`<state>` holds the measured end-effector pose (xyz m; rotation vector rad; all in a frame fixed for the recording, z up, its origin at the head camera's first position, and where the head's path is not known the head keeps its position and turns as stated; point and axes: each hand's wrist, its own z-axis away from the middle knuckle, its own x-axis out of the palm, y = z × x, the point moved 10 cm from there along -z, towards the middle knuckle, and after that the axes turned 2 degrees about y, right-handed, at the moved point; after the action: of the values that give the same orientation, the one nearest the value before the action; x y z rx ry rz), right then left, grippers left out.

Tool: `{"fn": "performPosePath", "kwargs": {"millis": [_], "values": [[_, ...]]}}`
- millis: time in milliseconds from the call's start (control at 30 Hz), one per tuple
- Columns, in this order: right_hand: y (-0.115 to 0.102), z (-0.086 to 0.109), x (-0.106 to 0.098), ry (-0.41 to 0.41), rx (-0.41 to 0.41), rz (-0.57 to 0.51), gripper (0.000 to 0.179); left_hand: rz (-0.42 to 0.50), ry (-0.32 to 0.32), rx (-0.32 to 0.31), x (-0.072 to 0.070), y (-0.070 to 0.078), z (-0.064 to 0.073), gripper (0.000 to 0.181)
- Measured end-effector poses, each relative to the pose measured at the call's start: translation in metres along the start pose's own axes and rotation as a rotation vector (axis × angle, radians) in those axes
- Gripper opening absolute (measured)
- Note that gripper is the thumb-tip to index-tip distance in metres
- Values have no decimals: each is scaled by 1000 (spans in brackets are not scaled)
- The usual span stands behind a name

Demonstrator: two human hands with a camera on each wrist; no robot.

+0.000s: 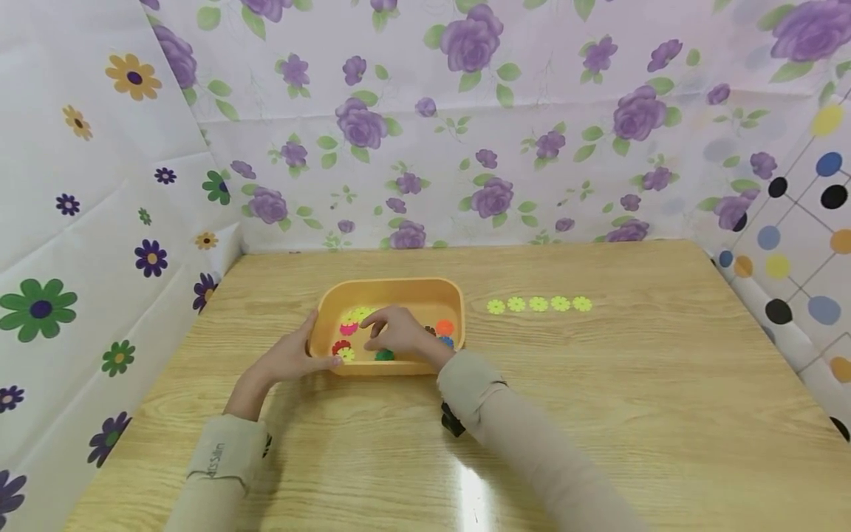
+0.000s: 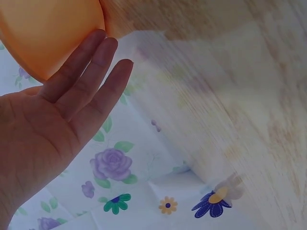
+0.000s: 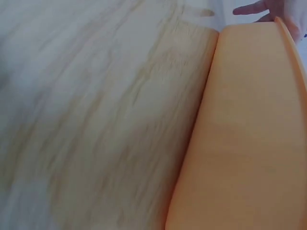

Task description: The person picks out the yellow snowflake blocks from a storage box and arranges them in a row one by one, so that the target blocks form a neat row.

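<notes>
An orange plastic basin (image 1: 399, 290) sits on the table with several flower-shaped plastic discs in it. The yellow discs (image 1: 359, 315) lie near the left end, partly over a pink one (image 1: 349, 329). My left hand (image 1: 292, 356) holds the basin's left end, thumb at the front rim and fingers along the outer wall; the left wrist view shows the fingers (image 2: 79, 79) against it. Over the inside of the basin is my right hand (image 1: 399, 332), thumb and forefinger bent and apart, no disc visible between them. A green disc (image 1: 384, 355) lies below it.
Several yellow flower discs (image 1: 538, 304) form a row on the wooden table (image 1: 638, 384), right of the basin. Inside the basin's right end are an orange disc (image 1: 445, 326) and a blue disc (image 1: 446, 342). Flowered cloth (image 1: 452, 148) hangs behind the table.
</notes>
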<state>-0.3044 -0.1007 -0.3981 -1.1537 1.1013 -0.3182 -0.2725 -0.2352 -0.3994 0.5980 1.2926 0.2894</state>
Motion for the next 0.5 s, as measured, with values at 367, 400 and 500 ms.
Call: {"fn": "performPosePath", "kwargs": {"millis": [367,400,500], "values": [[0,-18,30,-41,86,1,41,139,-62,39,4,-5,0,113],[0,-20,32,-39,88,26,41,148,-62,46,4,-4,0,113],[0,-26,37,-41,90,114,41,169,-60,61,4,-1,-1,113]]}}
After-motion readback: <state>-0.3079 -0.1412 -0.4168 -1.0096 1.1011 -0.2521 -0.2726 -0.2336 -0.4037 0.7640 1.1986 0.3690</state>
